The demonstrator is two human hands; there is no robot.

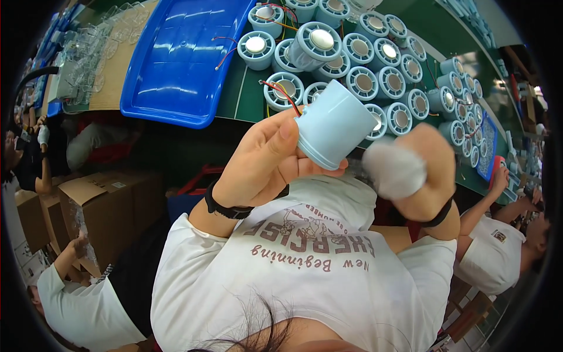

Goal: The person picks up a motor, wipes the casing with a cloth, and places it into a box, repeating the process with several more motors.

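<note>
One head-worn fisheye view, facing steeply down over the wearer's white shirt (305, 281); the left hand (267, 154) and right hand (433, 171) are close, with the near edge of the bench (244, 101) beyond them.

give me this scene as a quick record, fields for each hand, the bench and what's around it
left hand: holding a light-blue cylindrical part, tilted
wires: thin, one red, at the part's left edge
right hand: closed around a whitish item, motion-blurred, its kind unclear
bench: green table bearing many light-blue round units, most with a silvery disc on top
tray: blue, left of the units
around: cardboard boxes at left, a person in a white shirt at right
</note>
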